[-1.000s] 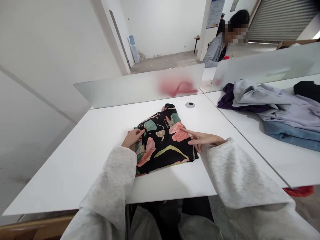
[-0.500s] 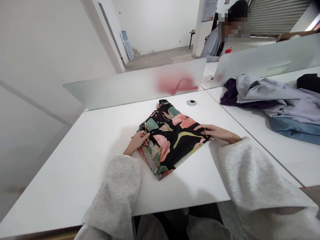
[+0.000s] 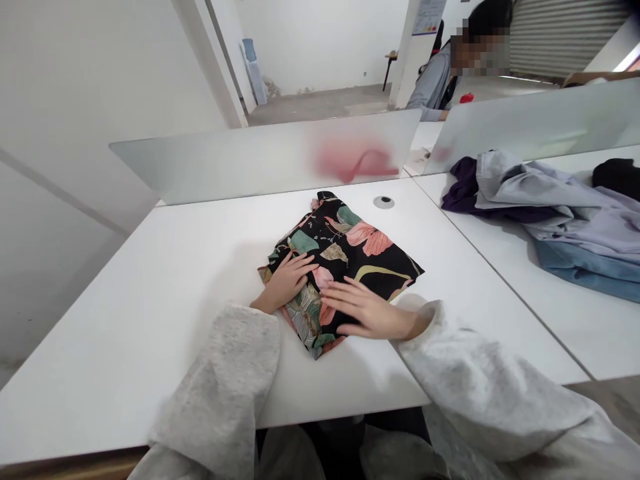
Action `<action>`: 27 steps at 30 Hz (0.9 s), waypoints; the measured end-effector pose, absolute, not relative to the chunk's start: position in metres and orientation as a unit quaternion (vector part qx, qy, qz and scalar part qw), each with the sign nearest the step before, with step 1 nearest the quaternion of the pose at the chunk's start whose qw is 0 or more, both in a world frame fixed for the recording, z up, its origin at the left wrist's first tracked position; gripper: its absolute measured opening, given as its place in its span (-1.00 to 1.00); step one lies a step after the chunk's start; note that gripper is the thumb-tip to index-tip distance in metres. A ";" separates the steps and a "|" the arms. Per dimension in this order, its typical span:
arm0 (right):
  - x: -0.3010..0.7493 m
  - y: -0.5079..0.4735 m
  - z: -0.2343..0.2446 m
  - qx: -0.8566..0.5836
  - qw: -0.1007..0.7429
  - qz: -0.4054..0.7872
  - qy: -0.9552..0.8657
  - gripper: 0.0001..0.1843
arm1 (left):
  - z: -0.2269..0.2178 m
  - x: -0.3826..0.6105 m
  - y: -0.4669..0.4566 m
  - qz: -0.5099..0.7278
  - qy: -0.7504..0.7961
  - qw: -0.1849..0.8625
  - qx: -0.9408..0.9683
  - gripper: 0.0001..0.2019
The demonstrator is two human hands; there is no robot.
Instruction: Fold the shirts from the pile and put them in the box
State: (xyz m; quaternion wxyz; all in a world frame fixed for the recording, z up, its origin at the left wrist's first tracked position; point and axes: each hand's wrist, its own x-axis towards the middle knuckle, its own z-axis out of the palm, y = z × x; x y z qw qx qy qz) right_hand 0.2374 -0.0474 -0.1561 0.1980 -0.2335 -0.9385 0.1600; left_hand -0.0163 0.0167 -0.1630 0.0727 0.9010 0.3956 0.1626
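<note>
A folded black cloth [image 3: 345,250] with pink, green and yellow floral print lies flat on the white table [image 3: 165,300] in front of me. It makes a rough diamond shape with one corner towards me. My left hand [image 3: 289,277] rests on its left part, fingers stretched out over the fabric. Across the lower middle lies my right hand [image 3: 367,310], palm down, with its fingers spread. Neither hand grips the cloth. Parts of the print are hidden beneath the fingers.
A frosted divider [image 3: 240,160] runs along the table's back edge, with a blurred red thing behind it. A cable grommet [image 3: 384,201] sits behind the cloth. To the right lies a heap of clothes [image 3: 565,207]. Beyond the divider is another person [image 3: 433,80].
My right hand has let go of the cloth's right corner and moved left onto its lower middle. My left hand has opened from a pinch at the left edge and now lies flat.
</note>
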 end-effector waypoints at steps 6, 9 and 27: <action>0.229 -0.054 -0.163 -0.204 0.151 0.149 -0.956 -0.54 | -0.157 -0.026 0.018 0.257 0.389 0.023 0.885 -0.64; 0.231 -0.061 -0.159 -0.185 0.151 0.134 -0.962 -0.55 | -0.152 -0.030 0.015 0.270 0.393 0.014 0.879 -0.70; 0.234 -0.057 -0.162 -0.227 0.137 0.074 -0.961 -0.30 | -0.156 -0.022 0.049 0.217 0.689 0.076 0.687 -0.72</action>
